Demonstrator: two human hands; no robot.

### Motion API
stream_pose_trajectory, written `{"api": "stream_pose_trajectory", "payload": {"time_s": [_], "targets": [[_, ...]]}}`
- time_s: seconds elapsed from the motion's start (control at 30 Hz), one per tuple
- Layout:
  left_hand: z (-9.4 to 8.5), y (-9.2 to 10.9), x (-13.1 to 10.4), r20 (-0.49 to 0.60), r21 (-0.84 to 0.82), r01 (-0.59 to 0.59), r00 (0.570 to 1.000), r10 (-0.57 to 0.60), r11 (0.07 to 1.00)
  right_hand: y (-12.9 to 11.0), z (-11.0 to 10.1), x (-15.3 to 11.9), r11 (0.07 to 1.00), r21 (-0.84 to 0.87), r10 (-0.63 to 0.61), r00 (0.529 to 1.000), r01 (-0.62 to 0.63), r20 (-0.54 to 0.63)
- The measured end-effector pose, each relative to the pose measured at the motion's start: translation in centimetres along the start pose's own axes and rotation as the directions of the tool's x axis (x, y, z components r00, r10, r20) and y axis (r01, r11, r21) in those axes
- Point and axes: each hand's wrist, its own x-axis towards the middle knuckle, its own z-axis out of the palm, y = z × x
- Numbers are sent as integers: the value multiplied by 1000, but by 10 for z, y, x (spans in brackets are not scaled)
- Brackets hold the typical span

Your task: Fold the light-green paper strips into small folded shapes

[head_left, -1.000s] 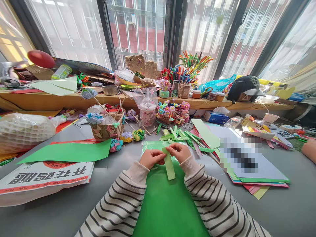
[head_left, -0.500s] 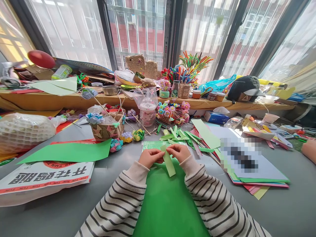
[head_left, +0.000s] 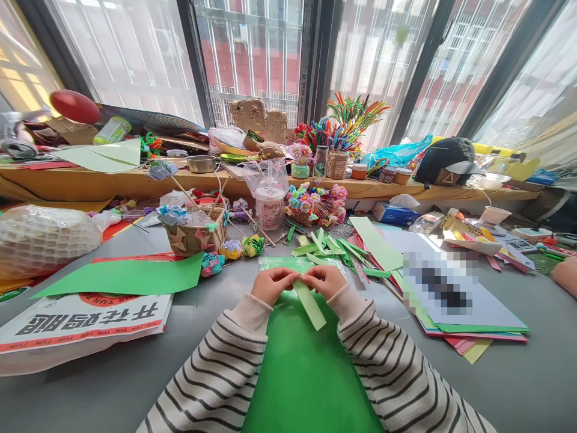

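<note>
A pale green paper strip (head_left: 310, 307) is pinched at its far end between my two hands, its free end slanting down toward me. My left hand (head_left: 273, 284) closes thumb and fingers on the strip's left side. From the right, my right hand (head_left: 325, 281) grips the same end, and the fingertips of both hands meet there. Beneath them lies a smooth green sheet (head_left: 311, 379). Just beyond my hands is a loose pile of cut green paper strips (head_left: 331, 248). My fingers hide the strip's top end.
Stacked coloured papers (head_left: 473, 329) lie to the right. On the left, a green sheet (head_left: 130, 276) rests on a printed bag (head_left: 90, 322). Behind stand a basket (head_left: 193, 237), a lidded cup (head_left: 270, 207) and crocheted flowers (head_left: 311, 201). Another person's hand (head_left: 565, 275) shows at the right edge.
My fingertips have come together at the strip's top end, covering it. The strip's lower end has swung slightly to the right and toward me.
</note>
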Motion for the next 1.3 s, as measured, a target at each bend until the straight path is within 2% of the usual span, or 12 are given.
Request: {"api": "stream_pose_trajectory", "payload": {"time_s": [0.17, 0.27, 0.4, 0.5, 0.63, 1.0, 1.17, 1.3], "targets": [[-3, 1, 0, 99, 76, -60, 994, 52, 995, 0, -1, 0, 994, -95, -46, 997, 52, 61], [-4, 4, 0, 54, 121, -76, 996, 70, 990, 0, -1, 0, 989, -132, -62, 997, 68, 54], [-3, 7, 0, -31, 63, -54, 998, 56, 997, 0, -1, 2, 983, -164, -71, 996, 77, 45], [-2, 6, 1, 0, 24, -37, 999, 37, 999, 2, -2, 2, 979, -183, -79, 996, 87, 51], [-2, 4, -1, 61, 45, -24, 998, 22, 999, 3, -2, 2, 984, -156, -83, 995, 91, 56], [-6, 5, 1, -120, -62, -47, 992, 40, 997, -1, -5, 2, 997, -62, -45, 998, 48, 49], [0, 2, 2, -59, -234, 63, 995, -78, 970, 0, -6, 2, 999, -35, -40, 998, 42, 39], [0, 5, 0, -27, -181, 77, 996, -83, 981, 0, -6, 2, 998, -39, -40, 998, 41, 40]]}}
